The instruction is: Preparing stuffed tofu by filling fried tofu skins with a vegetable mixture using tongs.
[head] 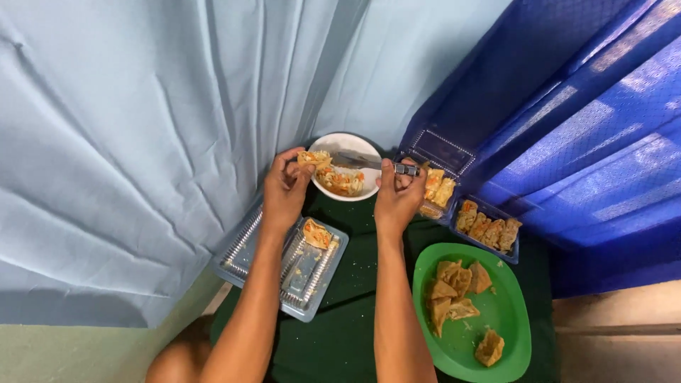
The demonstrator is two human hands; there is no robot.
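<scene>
Over the bowl (345,167), my left grip (285,190) holds a filled wrapper (313,157), my right (397,198) a spoon (372,163); six folded pieces fill the plate (511,312), filling remains.

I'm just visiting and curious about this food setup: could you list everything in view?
White bowl: one, holding orange-and-white filling, top centre of the table.
Spoon: one, metal, across the bowl.
Filled pastry piece: one, tan, over the bowl's left rim.
Clear plastic tray: one, left, with one pastry on it.
Clear containers: two, right, holding fried pieces.
Green plate: one, lower right, with several folded pastries.
Dark green cloth: one, covering the table.
Curtains: pale blue left, deep blue right.
Left hand: holds the pastry piece.
Right hand: holds the spoon.
</scene>
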